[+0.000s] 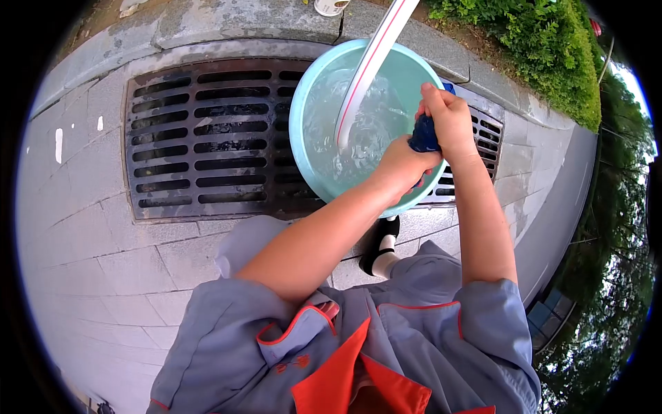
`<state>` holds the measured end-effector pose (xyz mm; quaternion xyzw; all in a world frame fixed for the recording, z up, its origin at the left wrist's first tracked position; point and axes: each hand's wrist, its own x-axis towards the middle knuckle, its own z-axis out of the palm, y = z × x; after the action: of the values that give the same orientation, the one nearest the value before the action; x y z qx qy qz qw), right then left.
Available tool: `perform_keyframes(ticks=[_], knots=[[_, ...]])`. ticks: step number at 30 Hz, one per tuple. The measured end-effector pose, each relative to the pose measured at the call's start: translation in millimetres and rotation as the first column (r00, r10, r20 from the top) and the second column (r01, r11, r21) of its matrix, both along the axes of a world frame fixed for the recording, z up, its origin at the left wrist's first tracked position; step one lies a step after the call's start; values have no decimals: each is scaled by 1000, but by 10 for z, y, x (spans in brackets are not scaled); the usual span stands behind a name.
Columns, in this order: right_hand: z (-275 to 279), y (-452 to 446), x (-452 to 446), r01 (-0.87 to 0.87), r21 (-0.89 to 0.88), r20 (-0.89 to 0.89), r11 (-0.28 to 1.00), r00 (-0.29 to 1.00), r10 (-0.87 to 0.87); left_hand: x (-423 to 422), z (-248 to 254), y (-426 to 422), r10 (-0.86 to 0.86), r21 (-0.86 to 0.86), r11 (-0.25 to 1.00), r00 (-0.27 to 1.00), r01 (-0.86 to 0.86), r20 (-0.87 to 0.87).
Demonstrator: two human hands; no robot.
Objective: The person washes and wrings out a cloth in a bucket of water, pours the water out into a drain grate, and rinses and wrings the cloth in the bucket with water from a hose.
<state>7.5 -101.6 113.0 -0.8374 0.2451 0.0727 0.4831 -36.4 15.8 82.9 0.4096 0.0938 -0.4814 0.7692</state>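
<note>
A dark blue wet cloth (425, 134) is bunched and squeezed between my two hands over the right side of a pale turquoise basin (298, 114). My left hand (408, 164) is closed round the lower part of the cloth. Just above it, my right hand (447, 119) grips the upper part, with a bit of blue showing past the fingers. Rippling water (376, 110) stands in the basin. A white hose (369, 65) with a red stripe runs down from the top into this water.
Under the basin lies a dark metal drain grate (231, 148), set in grey paving (131, 265). Behind it runs a stone kerb (221, 31) with a white container (331, 7) on it. Green bushes (531, 45) grow at upper right. My shoe (376, 252) is close to the basin's front.
</note>
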Motion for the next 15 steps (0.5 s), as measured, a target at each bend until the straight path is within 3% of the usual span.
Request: perform_keyframes(ticks=[4,7,10,12,14,15], knots=[[-103,25,23,-70,-142,24,987,997,74,-37,-37,-19,95,74,993,995,-95,3],[-98,16,62,-131,-131,7,983,991,133,-14,-17,-17,106,139,984,994,-108,22],[40,-35,95,-34,251,79,967,997,15,97,97,21,78,102,992,997,-79,17],[206,-123,102,-19,131,290,991,957,-20,167,129,42,166,30,985,978,-171,124],[366,-159,26,139,329,276,934,932,-236,211,174,56,335,-74,942,922,-327,193],[382,-226,-61,31,287,231,958,968,-101,247,220,103,281,-38,959,937,-280,209]])
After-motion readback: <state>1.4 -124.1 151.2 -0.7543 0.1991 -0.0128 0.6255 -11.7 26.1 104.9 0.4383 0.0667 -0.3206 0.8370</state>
